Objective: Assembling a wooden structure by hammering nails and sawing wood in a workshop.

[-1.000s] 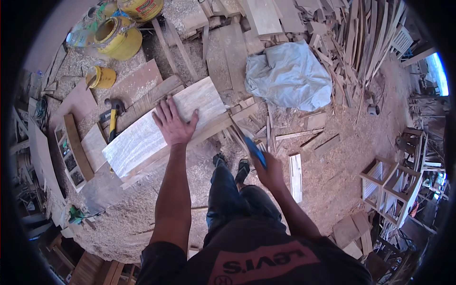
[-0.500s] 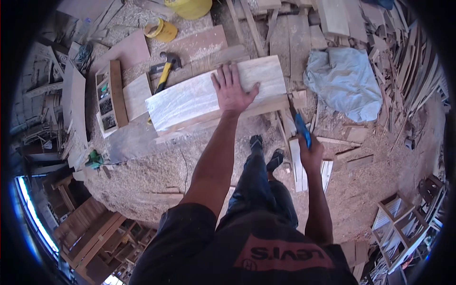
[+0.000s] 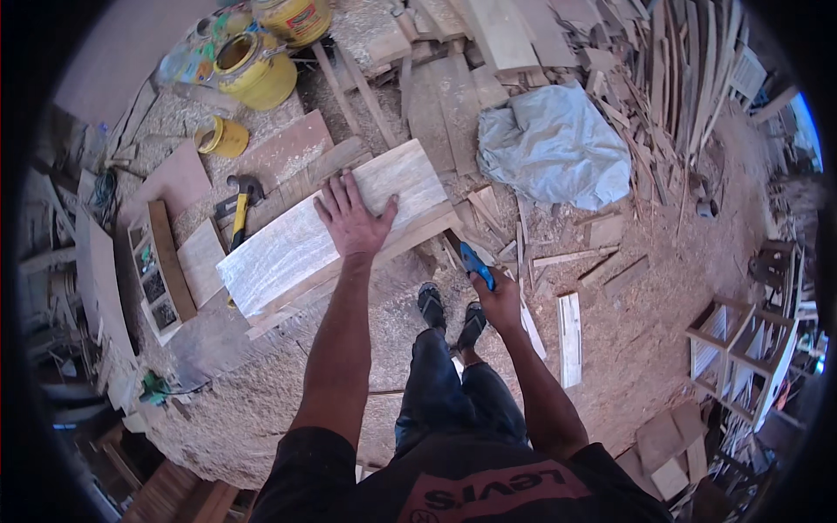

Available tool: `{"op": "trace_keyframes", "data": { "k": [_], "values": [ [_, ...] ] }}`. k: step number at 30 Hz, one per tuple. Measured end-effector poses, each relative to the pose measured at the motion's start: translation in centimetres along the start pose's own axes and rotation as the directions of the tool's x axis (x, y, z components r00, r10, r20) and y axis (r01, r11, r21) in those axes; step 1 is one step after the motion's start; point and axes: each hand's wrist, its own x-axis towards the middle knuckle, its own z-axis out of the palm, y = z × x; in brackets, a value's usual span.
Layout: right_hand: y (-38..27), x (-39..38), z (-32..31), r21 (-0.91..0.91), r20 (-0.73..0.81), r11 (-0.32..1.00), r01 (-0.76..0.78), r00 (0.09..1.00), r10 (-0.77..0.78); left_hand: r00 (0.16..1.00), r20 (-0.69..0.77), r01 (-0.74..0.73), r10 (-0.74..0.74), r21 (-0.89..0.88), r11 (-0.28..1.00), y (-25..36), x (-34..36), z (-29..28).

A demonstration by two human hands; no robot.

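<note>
A pale wooden board (image 3: 288,244) lies slantwise on the work surface, with another wooden edge showing along its near side. My left hand (image 3: 356,222) rests on it, palm down and fingers spread. In my right hand (image 3: 497,301) is the blue handle of a hand saw (image 3: 475,264). Its dark blade points up and left to the near right corner of the board; whether it touches the wood I cannot tell. Behind the board's left part lies a claw hammer (image 3: 241,207) with a yellow and black handle.
A wooden frame with compartments (image 3: 163,270) lies left of the board. Yellow buckets (image 3: 257,83) and a small yellow pot (image 3: 223,138) stand at the far left. A grey cloth (image 3: 555,144) covers scraps at right, near piled wood strips (image 3: 680,78). Shavings cover the ground around my feet.
The view has turned, so the whole scene sits farther left. My left hand stays flat on the board. My right hand still grips the saw, close to the board's right end.
</note>
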Motion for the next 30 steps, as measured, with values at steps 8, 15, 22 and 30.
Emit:
{"op": "trace_keyframes", "data": {
  "k": [8,15,22,30],
  "values": [
    [7.1,-12.0,-7.6,-0.15,-0.079,0.979,-0.139,0.989,0.129,0.829,0.481,0.26,-0.286,0.122,0.958,-8.7,4.4,-6.4],
    [10.9,-17.5,-9.7,0.006,-0.194,0.916,-0.401,0.898,0.395,0.615,0.788,0.037,-0.016,-0.009,0.999,-11.7,5.7,-14.3],
    [13.0,-15.8,-9.1,-0.035,-0.304,0.942,-0.335,0.901,0.309,0.943,0.331,0.116,-0.035,-0.229,0.967,-10.9,-1.7,-20.2],
    [11.7,-13.3,-8.3,-0.099,-0.246,0.973,-0.207,0.953,0.178,0.732,0.395,0.578,-0.555,-0.791,0.199,-13.3,-5.2,-23.5]
  ]
}}
